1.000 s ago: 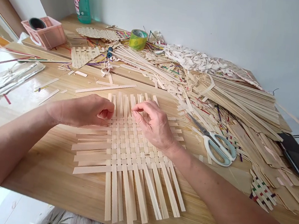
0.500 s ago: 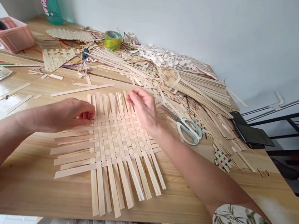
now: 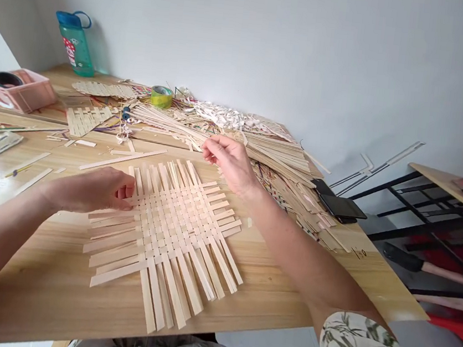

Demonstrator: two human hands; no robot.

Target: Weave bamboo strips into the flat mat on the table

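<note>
A square mat of pale flat strips (image 3: 176, 217) lies on the table in front of me, woven in the middle, with loose strip ends sticking out around it. My left hand (image 3: 106, 190) is at the mat's upper left corner. Its fingers are curled with the thumb close to the weave; whatever they grip is hidden. My right hand (image 3: 232, 162) is raised beyond the mat's upper right corner, apart from it. Thumb and fingertips are pinched together there, and I cannot make out anything between them.
Behind the mat lie a bundle of strips (image 3: 276, 151), white curled scraps (image 3: 225, 116) and a tape roll (image 3: 161, 97). A pink basket (image 3: 35, 93) and teal bottle (image 3: 78, 47) stand back left. A dark phone-like object (image 3: 339, 202) lies near the right edge.
My right hand has moved off the mat's top edge, away towards the strip bundle. My left hand stays by the corner. The view has turned right and tilted up; the scissors are out of sight.
</note>
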